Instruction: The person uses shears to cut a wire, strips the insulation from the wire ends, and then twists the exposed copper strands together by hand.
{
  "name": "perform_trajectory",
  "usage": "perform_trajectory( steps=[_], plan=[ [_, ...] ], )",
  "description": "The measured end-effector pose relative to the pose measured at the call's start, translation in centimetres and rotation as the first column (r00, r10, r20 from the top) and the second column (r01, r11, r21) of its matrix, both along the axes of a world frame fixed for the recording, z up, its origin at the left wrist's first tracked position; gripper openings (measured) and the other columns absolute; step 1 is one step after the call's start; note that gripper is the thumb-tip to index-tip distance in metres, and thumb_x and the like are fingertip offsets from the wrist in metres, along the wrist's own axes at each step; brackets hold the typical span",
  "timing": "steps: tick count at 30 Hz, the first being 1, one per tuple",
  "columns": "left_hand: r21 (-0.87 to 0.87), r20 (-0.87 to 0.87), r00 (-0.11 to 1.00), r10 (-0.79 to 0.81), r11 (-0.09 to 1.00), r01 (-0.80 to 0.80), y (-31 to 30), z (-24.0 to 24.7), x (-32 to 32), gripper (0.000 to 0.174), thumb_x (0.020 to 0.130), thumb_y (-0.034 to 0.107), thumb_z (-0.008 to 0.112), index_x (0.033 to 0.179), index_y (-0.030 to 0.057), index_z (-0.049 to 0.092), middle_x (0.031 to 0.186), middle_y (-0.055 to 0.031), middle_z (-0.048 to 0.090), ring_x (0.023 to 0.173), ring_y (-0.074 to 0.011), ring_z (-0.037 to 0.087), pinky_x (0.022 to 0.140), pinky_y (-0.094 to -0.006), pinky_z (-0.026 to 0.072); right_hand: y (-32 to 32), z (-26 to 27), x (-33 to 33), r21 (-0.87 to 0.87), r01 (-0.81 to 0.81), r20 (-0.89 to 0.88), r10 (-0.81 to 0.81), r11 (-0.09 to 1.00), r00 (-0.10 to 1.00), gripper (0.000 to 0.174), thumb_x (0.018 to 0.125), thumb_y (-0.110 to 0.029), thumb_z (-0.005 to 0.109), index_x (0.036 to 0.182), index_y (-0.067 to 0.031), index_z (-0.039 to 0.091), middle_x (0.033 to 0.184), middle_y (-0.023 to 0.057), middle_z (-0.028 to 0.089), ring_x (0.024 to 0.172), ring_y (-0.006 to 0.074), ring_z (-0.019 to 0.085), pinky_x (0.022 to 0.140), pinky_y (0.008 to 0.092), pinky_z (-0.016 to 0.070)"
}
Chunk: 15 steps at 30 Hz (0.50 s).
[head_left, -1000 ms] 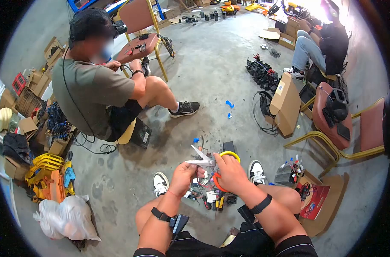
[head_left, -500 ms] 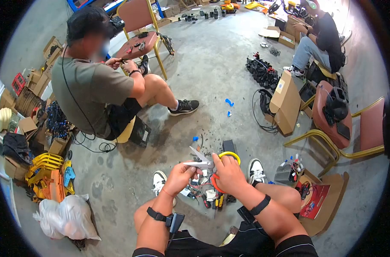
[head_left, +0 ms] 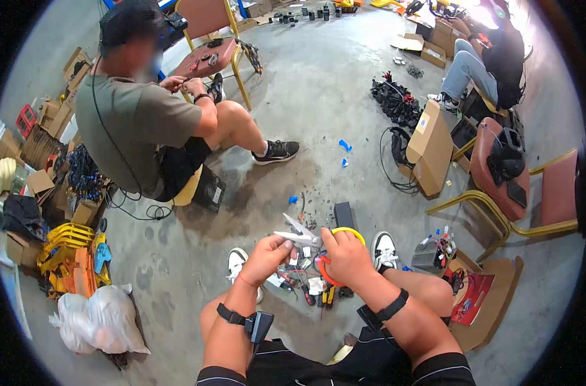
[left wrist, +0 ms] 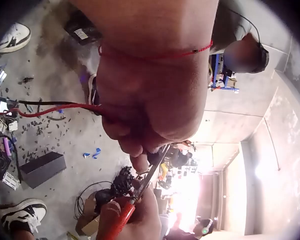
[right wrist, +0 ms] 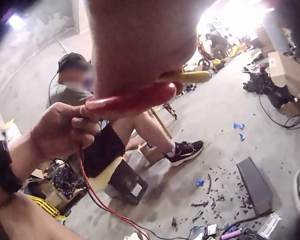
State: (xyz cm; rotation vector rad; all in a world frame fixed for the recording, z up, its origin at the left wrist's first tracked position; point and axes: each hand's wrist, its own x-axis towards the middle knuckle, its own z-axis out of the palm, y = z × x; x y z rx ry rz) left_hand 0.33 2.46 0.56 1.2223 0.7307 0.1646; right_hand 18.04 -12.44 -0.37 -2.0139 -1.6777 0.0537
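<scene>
My right hand (head_left: pixel 349 257) grips the scissors (head_left: pixel 309 240) by a yellow and a red-orange handle, and the blades stand apart, pointing left. Close by the blade tips, my left hand (head_left: pixel 267 258) has its fingers curled round a red and a black wire. In the left wrist view the red wire (left wrist: pixel 50 109) runs out from the left hand (left wrist: pixel 145 110) toward the parts on the floor. The right wrist view shows the left hand (right wrist: pixel 65 131) pinching the wires, with the red handle (right wrist: pixel 132 101) in front of my right hand. What lies between the left fingertips is hidden.
Wires, tools and small parts (head_left: pixel 315 286) lie between my shoes, beside a dark box (head_left: pixel 344 219). A seated person (head_left: pixel 145 122) is at the left, another (head_left: pixel 486 64) at the back right. Chairs (head_left: pixel 499 174) and cartons (head_left: pixel 430 151) stand to the right, a white bag (head_left: pixel 103 318) lower left.
The head view has shifted slightly. Both hands stay close together, and the scissors, still spread, have tilted a little. The person at the back right has leaned and moved their arms.
</scene>
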Motion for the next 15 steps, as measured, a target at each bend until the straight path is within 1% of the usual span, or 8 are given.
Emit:
perform_trajectory(
  steps=[2,5,7,9,10,12,13,15],
  plan=[
    [0.022,0.011,1.0,0.004,1.0,-0.004,0.2,0.2,0.2,0.018,0.102,0.012,0.052,0.105,0.0027,0.067,0.085,0.0021,0.064,0.074,-0.0069,0.054,0.067,-0.0238,0.0444,-0.2,0.2,0.1,-0.004,-0.01,0.012,0.01,1.0,1.0,0.054,0.075,-0.017,0.074,0.124,-0.0011,0.057,0.088,0.0136,0.061,0.086,0.0317,0.063,0.071,0.0409,0.0537],
    [0.073,-0.003,1.0,-0.002,0.997,0.002,0.4,-0.4,0.1,0.018,0.103,0.014,0.054,0.108,0.0017,0.067,0.083,-0.0004,0.066,0.071,-0.0081,0.055,0.065,-0.0242,0.0454,-0.4,0.0,0.1,-0.003,-0.016,0.024,0.016,1.0,1.0,0.051,0.075,-0.018,0.073,0.121,-0.0016,0.058,0.084,0.0137,0.061,0.082,0.0319,0.064,0.068,0.0421,0.0536],
    [0.081,-0.017,1.0,-0.014,0.997,0.015,0.6,-0.6,0.1,0.018,0.103,0.012,0.053,0.106,0.0013,0.067,0.082,-0.0006,0.065,0.07,-0.0086,0.055,0.065,-0.0242,0.0453,-0.2,-0.1,0.2,-0.005,-0.016,0.019,0.016,1.0,1.0,0.049,0.075,-0.018,0.073,0.12,-0.002,0.058,0.083,0.0137,0.062,0.079,0.0321,0.065,0.066,0.0427,0.0536],
    [0.091,-0.009,1.0,0.0,0.996,0.001,0.3,-0.9,0.1,0.018,0.103,0.012,0.052,0.104,0.0013,0.067,0.08,-0.0002,0.064,0.069,-0.0091,0.055,0.065,-0.0249,0.0453,-0.2,-0.2,0.0,0.039,0.002,0.016,-0.003,0.999,1.0,0.046,0.075,-0.019,0.072,0.117,-0.0027,0.059,0.08,0.0142,0.062,0.074,0.0327,0.065,0.062,0.0431,0.0534],
    [0.114,-0.006,1.0,0.024,0.993,-0.023,0.3,-1.0,0.3,0.017,0.103,0.011,0.052,0.101,0.0008,0.066,0.079,0.0002,0.063,0.068,-0.0086,0.054,0.064,-0.0248,0.0448,-0.2,-0.2,0.0,0.041,0.003,0.018,-0.004,0.999,1.0,0.046,0.075,-0.019,0.072,0.117,-0.0027,0.059,0.08,0.0142,0.062,0.074,0.0327,0.065,0.062,0.0431,0.0534],
    [0.123,-0.003,0.998,0.064,0.99,-0.064,0.3,-1.4,0.6,0.017,0.101,0.01,0.053,0.099,-0.0002,0.066,0.078,0.0006,0.062,0.068,-0.0083,0.052,0.063,-0.025,0.0441,-0.3,-0.2,-0.1,-0.001,0.016,0.015,-0.016,1.0,1.0,0.04,0.075,-0.02,0.072,0.109,-0.0037,0.059,0.077,0.0145,0.062,0.071,0.0327,0.066,0.06,0.0432,0.0534],
    [0.123,-0.003,0.998,0.064,0.99,-0.063,0.2,-1.5,0.6,0.017,0.101,0.01,0.053,0.099,-0.0002,0.066,0.078,0.0006,0.062,0.068,-0.0083,0.052,0.063,-0.025,0.0441,-0.4,-0.1,-0.2,-0.002,0.017,0.016,-0.017,1.0,1.0,0.04,0.075,-0.02,0.072,0.109,-0.0037,0.059,0.077,0.0145,0.062,0.071,0.0327,0.066,0.06,0.0432,0.0534],
    [0.12,-0.028,0.996,0.083,0.99,-0.079,0.2,-1.4,0.7,0.017,0.101,0.009,0.053,0.1,-0.0007,0.066,0.077,0.0005,0.062,0.068,-0.0085,0.052,0.063,-0.0249,0.0443,-0.6,0.1,-0.2,-0.027,0.007,0.0,-0.007,1.0,1.0,0.031,0.077,-0.019,0.069,0.102,-0.0047,0.059,0.073,0.0154,0.063,0.067,0.0332,0.067,0.056,0.0437,0.0536]
  ],
)
